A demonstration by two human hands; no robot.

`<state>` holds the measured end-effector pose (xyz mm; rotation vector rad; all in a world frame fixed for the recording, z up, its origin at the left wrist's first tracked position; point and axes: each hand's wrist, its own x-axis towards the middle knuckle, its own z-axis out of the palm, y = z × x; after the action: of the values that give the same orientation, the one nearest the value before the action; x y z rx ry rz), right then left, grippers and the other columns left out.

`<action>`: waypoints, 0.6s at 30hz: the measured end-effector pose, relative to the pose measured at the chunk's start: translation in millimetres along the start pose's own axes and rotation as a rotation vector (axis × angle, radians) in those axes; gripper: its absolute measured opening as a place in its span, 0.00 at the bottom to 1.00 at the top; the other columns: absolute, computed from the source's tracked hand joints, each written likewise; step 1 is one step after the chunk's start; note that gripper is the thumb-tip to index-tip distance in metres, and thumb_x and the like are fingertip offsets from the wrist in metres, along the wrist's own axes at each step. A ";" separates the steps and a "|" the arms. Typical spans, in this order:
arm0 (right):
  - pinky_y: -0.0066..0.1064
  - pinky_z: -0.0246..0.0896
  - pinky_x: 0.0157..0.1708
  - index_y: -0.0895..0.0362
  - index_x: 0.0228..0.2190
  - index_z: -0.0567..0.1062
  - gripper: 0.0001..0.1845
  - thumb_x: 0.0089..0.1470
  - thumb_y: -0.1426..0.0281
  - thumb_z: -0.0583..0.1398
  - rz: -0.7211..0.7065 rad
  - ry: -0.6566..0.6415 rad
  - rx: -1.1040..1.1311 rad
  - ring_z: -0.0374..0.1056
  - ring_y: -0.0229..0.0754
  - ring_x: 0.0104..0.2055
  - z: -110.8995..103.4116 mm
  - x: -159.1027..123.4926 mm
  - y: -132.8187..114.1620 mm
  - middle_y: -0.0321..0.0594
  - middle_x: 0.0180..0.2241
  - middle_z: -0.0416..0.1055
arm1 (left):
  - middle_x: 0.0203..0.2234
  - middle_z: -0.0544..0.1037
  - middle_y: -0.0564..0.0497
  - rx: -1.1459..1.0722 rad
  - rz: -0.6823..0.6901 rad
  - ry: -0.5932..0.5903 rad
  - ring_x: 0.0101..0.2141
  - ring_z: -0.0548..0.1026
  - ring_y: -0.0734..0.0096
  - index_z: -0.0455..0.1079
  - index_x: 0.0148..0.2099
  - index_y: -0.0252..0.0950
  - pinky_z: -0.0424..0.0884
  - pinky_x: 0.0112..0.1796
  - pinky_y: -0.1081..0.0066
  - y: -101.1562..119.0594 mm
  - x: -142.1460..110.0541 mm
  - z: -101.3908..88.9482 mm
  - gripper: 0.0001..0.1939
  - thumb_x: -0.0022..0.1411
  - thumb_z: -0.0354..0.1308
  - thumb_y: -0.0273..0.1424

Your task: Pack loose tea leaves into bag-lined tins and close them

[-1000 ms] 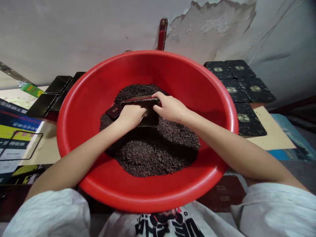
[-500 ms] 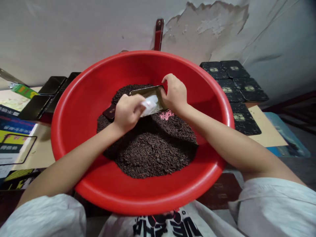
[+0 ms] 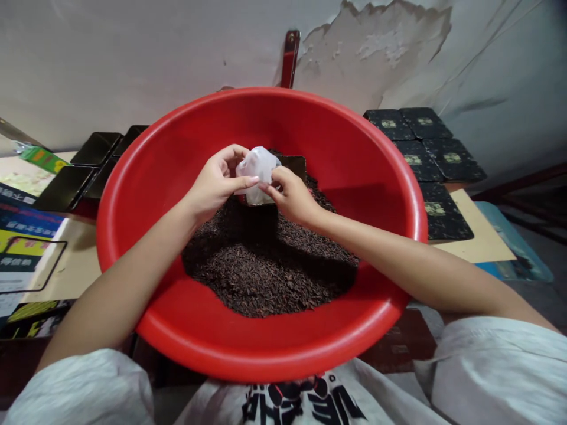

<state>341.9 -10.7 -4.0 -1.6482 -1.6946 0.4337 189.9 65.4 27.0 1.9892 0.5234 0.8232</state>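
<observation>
Between my two hands is a translucent white plastic bag (image 3: 257, 163), bunched up above the basin. My left hand (image 3: 215, 177) grips its left side, the thumb along the front. The fingers of my right hand (image 3: 290, 192) pinch its lower right edge. Just behind and beneath the bag, an open rectangular tin (image 3: 296, 166) sits on the heap, partly covered by bag and hands. Dark loose tea leaves (image 3: 261, 277) are piled in the large red plastic basin (image 3: 266, 357).
Black lidded tins (image 3: 446, 206) are laid out to the right on a tan sheet (image 3: 482, 236). At the left are open dark tins (image 3: 66, 188), a green and yellow packet (image 3: 43, 157) and printed sheets (image 3: 26, 236). A peeling wall (image 3: 381, 41) stands behind the basin.
My right hand has let go of the tin and moved down and left to the bag. My left hand has raised the bag, which is now spread wider between both hands.
</observation>
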 end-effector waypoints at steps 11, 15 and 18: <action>0.32 0.61 0.34 0.57 0.41 0.67 0.12 0.57 0.73 0.48 0.296 0.050 -0.010 0.66 0.39 0.34 -65.2 13.7 -1.4 0.40 0.33 0.69 | 0.26 0.71 0.51 0.990 0.293 0.263 0.32 0.71 0.62 0.65 0.42 0.41 0.66 0.39 0.57 -13.3 3.2 -26.5 0.08 0.58 0.54 0.28; 0.33 0.62 0.32 0.56 0.32 0.70 0.11 0.59 0.66 0.50 0.353 -0.169 -0.048 0.65 0.43 0.34 -81.2 10.2 -4.0 0.42 0.30 0.69 | 0.25 0.71 0.49 1.042 0.351 0.133 0.33 0.69 0.59 0.66 0.34 0.41 0.63 0.40 0.55 -19.1 1.4 -17.0 0.06 0.62 0.50 0.33; 0.35 0.61 0.33 0.55 0.31 0.71 0.14 0.57 0.58 0.55 0.316 -0.131 -0.068 0.65 0.44 0.34 -82.6 10.0 -1.1 0.42 0.29 0.69 | 0.26 0.71 0.49 1.077 0.359 0.104 0.34 0.68 0.60 0.65 0.30 0.40 0.61 0.40 0.57 -22.4 -0.4 -8.7 0.10 0.62 0.49 0.35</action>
<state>398.8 -21.1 55.8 -1.9854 -1.5574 0.6543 182.4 81.7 10.9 3.1027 0.7823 0.9657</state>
